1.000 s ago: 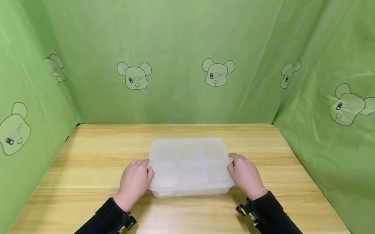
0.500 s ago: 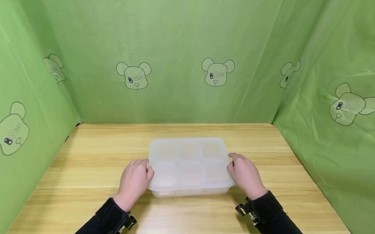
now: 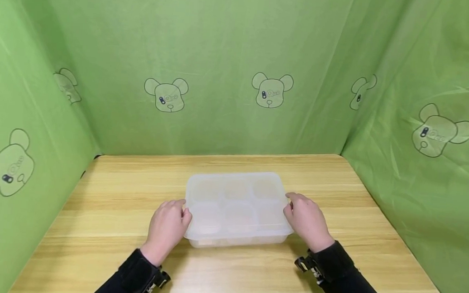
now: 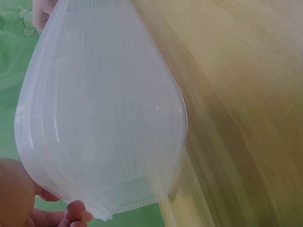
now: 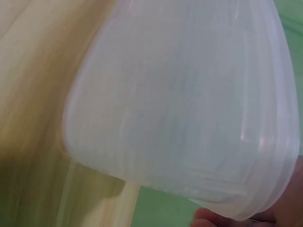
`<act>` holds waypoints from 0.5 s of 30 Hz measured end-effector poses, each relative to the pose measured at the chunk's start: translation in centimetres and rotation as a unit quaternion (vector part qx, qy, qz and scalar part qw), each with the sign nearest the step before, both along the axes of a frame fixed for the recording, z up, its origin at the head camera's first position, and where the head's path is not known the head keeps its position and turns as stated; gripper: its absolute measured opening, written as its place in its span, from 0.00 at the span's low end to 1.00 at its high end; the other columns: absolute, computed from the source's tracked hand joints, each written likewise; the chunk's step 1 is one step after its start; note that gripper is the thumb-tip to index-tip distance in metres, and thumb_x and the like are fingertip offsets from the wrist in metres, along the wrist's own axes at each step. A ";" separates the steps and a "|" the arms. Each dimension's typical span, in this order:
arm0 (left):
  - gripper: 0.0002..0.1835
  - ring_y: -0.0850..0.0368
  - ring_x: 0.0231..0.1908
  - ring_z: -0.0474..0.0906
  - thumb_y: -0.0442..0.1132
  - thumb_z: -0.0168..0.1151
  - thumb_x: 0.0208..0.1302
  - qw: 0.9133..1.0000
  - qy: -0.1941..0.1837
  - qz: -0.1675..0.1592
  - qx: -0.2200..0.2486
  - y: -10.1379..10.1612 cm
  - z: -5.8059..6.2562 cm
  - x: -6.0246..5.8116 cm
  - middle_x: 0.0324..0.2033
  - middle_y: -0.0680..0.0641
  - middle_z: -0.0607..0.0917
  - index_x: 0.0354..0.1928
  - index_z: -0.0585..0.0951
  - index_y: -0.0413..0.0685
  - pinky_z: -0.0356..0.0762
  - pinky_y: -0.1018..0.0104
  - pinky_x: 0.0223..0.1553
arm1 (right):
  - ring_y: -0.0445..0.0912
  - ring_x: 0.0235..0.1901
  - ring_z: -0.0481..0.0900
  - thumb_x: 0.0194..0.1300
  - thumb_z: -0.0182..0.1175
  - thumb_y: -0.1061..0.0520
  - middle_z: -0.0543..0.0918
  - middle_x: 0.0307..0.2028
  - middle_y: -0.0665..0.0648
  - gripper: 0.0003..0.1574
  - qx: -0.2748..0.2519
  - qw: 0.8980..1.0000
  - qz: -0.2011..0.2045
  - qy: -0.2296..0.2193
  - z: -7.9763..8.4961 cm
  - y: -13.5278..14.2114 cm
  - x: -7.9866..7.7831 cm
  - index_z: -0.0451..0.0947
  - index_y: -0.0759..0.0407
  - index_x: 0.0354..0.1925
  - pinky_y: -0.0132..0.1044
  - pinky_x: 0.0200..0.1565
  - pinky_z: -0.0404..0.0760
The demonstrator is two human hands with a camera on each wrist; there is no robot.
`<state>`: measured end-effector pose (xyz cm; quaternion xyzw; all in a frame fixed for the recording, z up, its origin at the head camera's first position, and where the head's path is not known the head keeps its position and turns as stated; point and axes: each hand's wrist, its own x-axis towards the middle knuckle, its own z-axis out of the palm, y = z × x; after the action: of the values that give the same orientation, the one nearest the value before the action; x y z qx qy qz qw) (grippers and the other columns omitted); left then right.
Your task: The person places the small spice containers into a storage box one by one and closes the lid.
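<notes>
A frosted translucent plastic storage box (image 3: 238,206) with a fitted lid is on the wooden table. Several rounded compartments show faintly through the lid. My left hand (image 3: 166,227) grips the lipped rim at the left short side, its thumb along the edge. On the opposite short side my right hand (image 3: 306,218) holds the rim in the same way. The left wrist view shows the box's long side wall (image 4: 104,104), with curled fingertips (image 4: 75,210) just under the rim. In the right wrist view, fingers (image 5: 208,221) reach beneath the rim corner. The box's contents are blurred by the plastic.
The wood-grain table (image 3: 107,219) extends on all sides of the box. Green fabric (image 3: 226,37) printed with bear heads stands as walls at the back, left and right. Black sleeves with wrist cameras (image 3: 309,265) cover both forearms.
</notes>
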<state>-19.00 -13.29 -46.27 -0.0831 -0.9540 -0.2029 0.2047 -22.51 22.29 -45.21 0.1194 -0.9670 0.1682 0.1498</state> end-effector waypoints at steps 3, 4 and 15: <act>0.17 0.42 0.38 0.83 0.38 0.60 0.64 1.000 -0.009 -0.001 -0.008 -0.1 0.0 -0.1 0.33 0.40 0.87 0.48 0.84 0.30 0.81 0.49 0.43 | 0.46 0.21 0.70 0.64 0.54 0.65 0.84 0.42 0.68 0.21 0.001 1.000 -0.001 0.000 0.0 -0.1 0.0 0.79 0.74 0.53 0.44 0.28 0.76; 0.18 0.40 0.39 0.83 0.38 0.59 0.65 1.000 -0.018 -0.001 -0.010 -0.1 0.0 -0.2 0.35 0.38 0.87 0.49 0.83 0.30 0.81 0.48 0.43 | 0.46 0.21 0.70 0.64 0.54 0.65 0.84 0.43 0.69 0.21 0.001 1.000 -0.002 0.000 0.0 -0.1 0.0 0.79 0.75 0.53 0.44 0.28 0.77; 0.23 0.35 0.39 0.84 0.41 0.51 0.74 0.995 -0.099 0.002 -0.001 0.2 -0.1 0.2 0.41 0.30 0.86 0.58 0.77 0.27 0.83 0.45 0.39 | 0.65 0.42 0.83 0.69 0.50 0.63 0.81 0.49 0.74 0.23 -0.005 1.000 -0.008 -0.011 -0.9 -0.5 0.2 0.75 0.78 0.57 0.57 0.41 0.83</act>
<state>-18.77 -13.08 -46.40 -0.0611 -0.9699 -0.2085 0.1098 -22.31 21.84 -46.12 0.1086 -0.9687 0.1730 0.1409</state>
